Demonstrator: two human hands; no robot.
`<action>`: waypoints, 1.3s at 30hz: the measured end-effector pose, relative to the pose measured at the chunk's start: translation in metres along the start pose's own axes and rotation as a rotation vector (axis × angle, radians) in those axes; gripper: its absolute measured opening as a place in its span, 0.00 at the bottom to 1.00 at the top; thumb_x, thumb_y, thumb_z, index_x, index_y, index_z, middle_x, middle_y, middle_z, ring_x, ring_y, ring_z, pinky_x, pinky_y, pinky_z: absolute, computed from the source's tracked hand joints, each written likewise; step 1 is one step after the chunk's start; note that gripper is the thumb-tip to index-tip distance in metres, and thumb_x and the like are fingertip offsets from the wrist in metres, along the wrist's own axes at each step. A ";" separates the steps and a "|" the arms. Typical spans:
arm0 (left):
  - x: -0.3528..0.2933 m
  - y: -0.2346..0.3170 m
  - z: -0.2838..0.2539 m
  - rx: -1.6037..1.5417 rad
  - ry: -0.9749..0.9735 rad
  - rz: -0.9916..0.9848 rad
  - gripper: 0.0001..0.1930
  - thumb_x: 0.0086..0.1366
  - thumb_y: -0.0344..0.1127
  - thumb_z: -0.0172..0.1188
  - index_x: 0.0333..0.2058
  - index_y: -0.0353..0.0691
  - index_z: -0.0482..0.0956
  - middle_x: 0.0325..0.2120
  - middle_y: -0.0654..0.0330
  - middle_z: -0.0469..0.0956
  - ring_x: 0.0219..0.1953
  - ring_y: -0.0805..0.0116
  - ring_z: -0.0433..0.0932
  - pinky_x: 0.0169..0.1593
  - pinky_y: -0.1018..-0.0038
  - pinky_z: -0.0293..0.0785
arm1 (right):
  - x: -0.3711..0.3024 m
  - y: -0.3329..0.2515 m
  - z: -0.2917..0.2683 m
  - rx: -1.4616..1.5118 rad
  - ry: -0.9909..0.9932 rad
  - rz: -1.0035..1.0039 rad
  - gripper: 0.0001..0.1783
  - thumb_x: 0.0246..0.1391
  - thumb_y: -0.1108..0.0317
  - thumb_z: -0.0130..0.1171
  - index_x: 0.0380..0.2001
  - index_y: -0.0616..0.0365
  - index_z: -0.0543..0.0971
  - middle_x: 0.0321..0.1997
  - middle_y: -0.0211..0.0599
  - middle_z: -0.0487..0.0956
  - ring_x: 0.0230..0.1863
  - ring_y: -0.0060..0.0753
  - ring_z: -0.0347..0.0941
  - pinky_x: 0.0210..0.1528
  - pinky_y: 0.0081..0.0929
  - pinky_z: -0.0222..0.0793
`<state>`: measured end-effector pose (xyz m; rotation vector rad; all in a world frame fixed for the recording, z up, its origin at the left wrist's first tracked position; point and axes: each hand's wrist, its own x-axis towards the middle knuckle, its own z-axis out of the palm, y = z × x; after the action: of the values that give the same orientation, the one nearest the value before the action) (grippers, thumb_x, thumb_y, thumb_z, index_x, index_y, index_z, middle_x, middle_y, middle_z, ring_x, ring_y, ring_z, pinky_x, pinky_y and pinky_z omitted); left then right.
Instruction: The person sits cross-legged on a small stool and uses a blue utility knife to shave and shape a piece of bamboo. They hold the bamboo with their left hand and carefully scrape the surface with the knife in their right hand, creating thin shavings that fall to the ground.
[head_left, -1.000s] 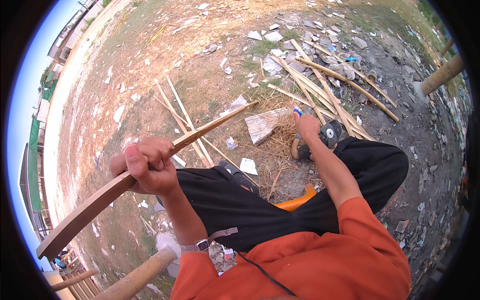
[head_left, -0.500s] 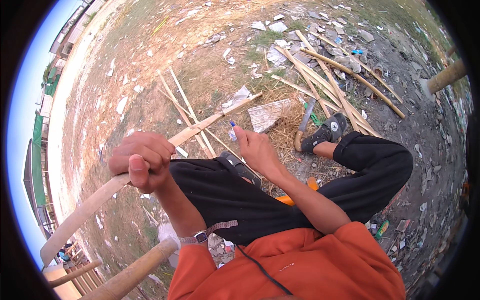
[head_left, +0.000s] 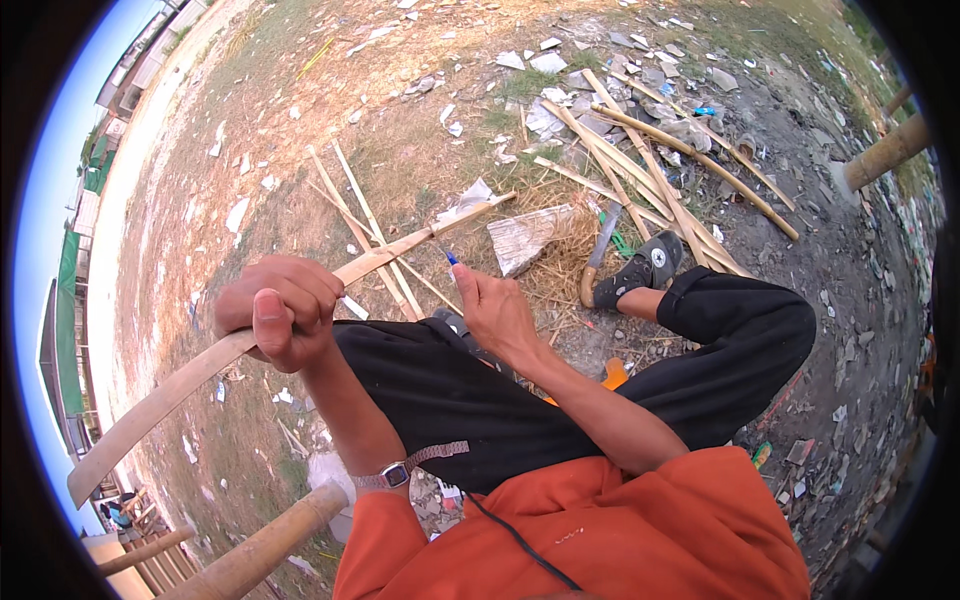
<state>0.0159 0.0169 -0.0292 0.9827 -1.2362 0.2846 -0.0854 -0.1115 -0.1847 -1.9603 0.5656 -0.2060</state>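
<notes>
My left hand (head_left: 280,308) is closed round a long flat bamboo strip (head_left: 160,420). The strip slants across in front of me, from the lower left to a narrow far end above the ground. Between the fingers of my right hand (head_left: 498,312) is a slim blue-ended pen (head_left: 452,258), most of it hidden by the hand. Its thin dark tip points at the strip, close to a small dark mark; whether it touches I cannot tell.
Split bamboo strips (head_left: 640,165) lie crossed at the far right, others (head_left: 355,205) beyond my left knee. A wooden-handled blade (head_left: 602,240) rests by my right shoe (head_left: 645,272), near a whitish block (head_left: 530,238). Bamboo poles (head_left: 270,535) stand at the lower left and far right (head_left: 890,150).
The far part of the bamboo strip and the pen have come closer together. My right hand has shifted slightly left and down, and the view has moved a little.
</notes>
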 end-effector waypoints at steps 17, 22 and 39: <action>0.002 -0.001 0.010 -0.105 0.023 0.031 0.11 0.62 0.24 0.44 0.20 0.37 0.60 0.06 0.64 0.59 0.05 0.75 0.57 0.08 0.75 0.58 | 0.004 0.014 0.015 0.093 0.058 0.024 0.36 0.63 0.44 0.35 0.23 0.66 0.78 0.24 0.61 0.76 0.32 0.65 0.73 0.38 0.51 0.66; 0.000 -0.005 -0.001 -0.088 0.154 0.023 0.11 0.62 0.24 0.43 0.20 0.38 0.59 0.05 0.64 0.58 0.06 0.75 0.56 0.09 0.75 0.59 | 0.021 0.033 0.016 0.046 0.013 0.089 0.34 0.63 0.45 0.36 0.25 0.65 0.77 0.24 0.62 0.74 0.32 0.67 0.71 0.37 0.53 0.65; -0.003 -0.002 0.004 -0.006 0.150 0.005 0.12 0.64 0.26 0.43 0.21 0.42 0.57 0.06 0.65 0.56 0.07 0.76 0.55 0.11 0.74 0.61 | 0.046 0.050 0.014 -0.114 -0.003 0.194 0.38 0.62 0.40 0.33 0.29 0.66 0.80 0.31 0.64 0.77 0.38 0.67 0.73 0.44 0.53 0.67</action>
<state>0.0140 0.0139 -0.0326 0.9359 -1.1031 0.3522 -0.0541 -0.1392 -0.2401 -1.9999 0.7759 -0.0497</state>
